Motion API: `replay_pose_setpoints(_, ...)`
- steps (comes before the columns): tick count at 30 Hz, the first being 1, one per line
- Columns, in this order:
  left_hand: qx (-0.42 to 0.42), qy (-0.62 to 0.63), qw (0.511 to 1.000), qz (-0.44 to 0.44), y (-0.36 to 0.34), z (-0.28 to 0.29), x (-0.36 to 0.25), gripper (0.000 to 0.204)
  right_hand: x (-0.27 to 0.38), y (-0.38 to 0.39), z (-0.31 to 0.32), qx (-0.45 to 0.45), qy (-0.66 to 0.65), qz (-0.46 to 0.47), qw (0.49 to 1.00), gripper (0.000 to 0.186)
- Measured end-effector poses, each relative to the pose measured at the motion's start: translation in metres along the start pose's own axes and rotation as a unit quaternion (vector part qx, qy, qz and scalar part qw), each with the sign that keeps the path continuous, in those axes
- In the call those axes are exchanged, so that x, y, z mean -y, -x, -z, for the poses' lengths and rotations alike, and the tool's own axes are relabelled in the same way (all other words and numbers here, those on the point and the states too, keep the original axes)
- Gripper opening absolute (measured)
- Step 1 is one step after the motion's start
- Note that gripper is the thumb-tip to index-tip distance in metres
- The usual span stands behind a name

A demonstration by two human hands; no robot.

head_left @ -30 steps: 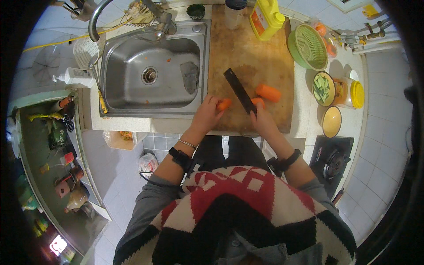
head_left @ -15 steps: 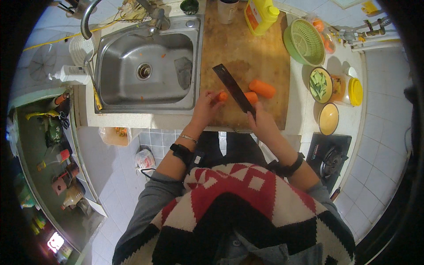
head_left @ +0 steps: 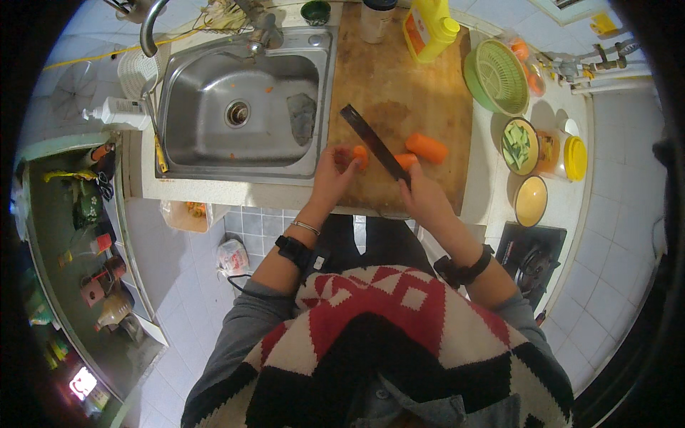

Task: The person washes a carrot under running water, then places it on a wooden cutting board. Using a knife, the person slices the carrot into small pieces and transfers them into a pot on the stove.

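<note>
A wooden cutting board (head_left: 399, 78) lies to the right of the sink. My right hand (head_left: 422, 192) is closed around the near end of a dark-bladed kitchen knife (head_left: 372, 140), which slants up and to the left over the board. Left of the blade, my left hand (head_left: 335, 173) has its fingers around a short piece of carrot (head_left: 362, 158). Another carrot piece (head_left: 405, 160) lies just right of the blade, partly hidden by the knife and my right hand. Beyond it rests a thicker length of carrot (head_left: 427, 148).
The steel sink (head_left: 164, 135) holds a grey cloth (head_left: 302, 118). A yellow jug (head_left: 429, 32) and a dark-lidded container (head_left: 376, 23) stand at the board's back. To the right are a green colander (head_left: 477, 75), a bowl of green slices (head_left: 519, 145), a yellow bowl (head_left: 531, 201) and a stove (head_left: 531, 258).
The whole view has shifted slightly. My left hand and the carrot piece have hardly moved against the board, and the knife keeps nearly the same slant.
</note>
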State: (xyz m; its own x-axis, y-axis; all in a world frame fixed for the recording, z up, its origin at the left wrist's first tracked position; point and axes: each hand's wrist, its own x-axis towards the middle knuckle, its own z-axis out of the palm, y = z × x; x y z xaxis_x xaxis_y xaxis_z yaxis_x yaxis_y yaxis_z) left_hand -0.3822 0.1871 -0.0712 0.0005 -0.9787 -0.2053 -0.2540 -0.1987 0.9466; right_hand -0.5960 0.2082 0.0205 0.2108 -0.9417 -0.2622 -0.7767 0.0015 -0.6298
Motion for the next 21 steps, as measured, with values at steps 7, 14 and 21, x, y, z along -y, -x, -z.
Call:
replay_pose_setpoints(7,-0.008,0.099,0.992,0.074,-0.003,-0.003,0.011,0.026,0.022,-0.003,0.001,0.021,0.040,-0.031,0.999,0.022)
replay_pose_setpoints(14,0.011,0.054,0.989,0.140,-0.012,-0.011,0.009,0.026,0.039,-0.007,0.003,0.023,0.061,-0.017,0.998,0.021)
replay_pose_setpoints(21,0.018,0.051,0.987,0.153,-0.014,-0.011,0.000,0.024,0.045,-0.007,-0.001,0.032,0.098,-0.021,0.994,0.021)
